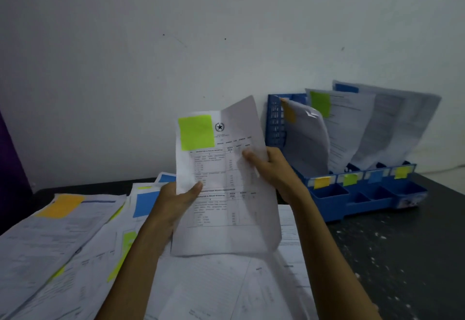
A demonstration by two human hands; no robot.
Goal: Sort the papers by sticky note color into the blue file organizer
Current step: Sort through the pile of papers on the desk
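So the sheet [226,194] with the green sticky note [196,132] is held upright off the table, note facing up front, probably so the colour's easy to check. Left hand [176,199] pinches its left edge and right hand [271,168] pinches the right, thumbs on the front. The blue file organizer [364,209] sits at 3 o'clock. My guess is the green-tabbed slot [349,179] is next. The unsorted pile [63,231] is at 8 o'clock.

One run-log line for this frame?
left hand, right hand: hold green-note paper upright | blue file organizer: holds papers | unsorted papers on table
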